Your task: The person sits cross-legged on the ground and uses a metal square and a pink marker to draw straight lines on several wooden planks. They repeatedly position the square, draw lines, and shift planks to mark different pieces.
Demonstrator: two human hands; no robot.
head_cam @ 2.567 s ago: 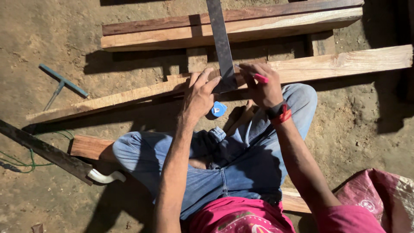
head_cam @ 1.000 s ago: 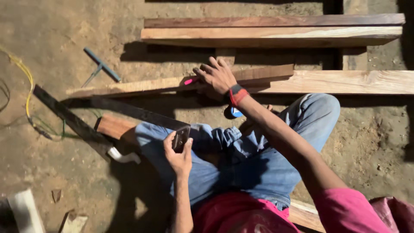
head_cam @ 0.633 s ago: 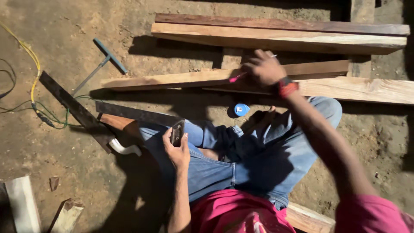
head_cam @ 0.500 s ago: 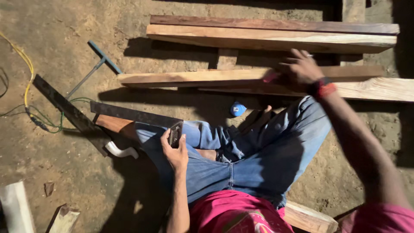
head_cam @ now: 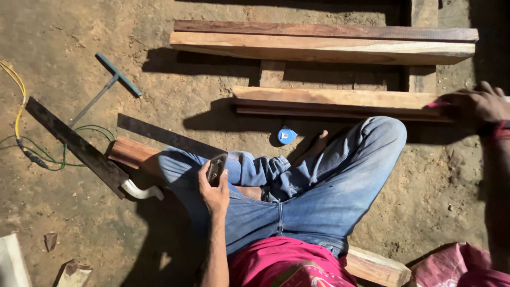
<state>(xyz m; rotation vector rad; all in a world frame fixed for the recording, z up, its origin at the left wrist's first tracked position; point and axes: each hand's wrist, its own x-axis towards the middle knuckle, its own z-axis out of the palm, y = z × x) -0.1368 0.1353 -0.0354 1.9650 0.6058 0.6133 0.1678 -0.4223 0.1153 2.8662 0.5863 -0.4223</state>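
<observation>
I sit cross-legged in blue jeans on bare earth. My left hand rests on my left knee, closed around the dark handle of a metal square. Its long flat blade runs off to the left over the ground. My right hand, with a red wristband, reaches far right and presses on a long pale plank in front of my legs. A pink pencil tip shows at its fingers. A small blue tape measure lies between the plank and my shin.
Two more planks lie stacked beyond, on cross pieces. At left are a T-shaped tool, a dark board, yellow and green wires and a white curved handle. A plank end and a pink sack sit lower right.
My left hand took the square off the plank and brought it down to my knee. My right hand slid rightward along the plank to its far end.
</observation>
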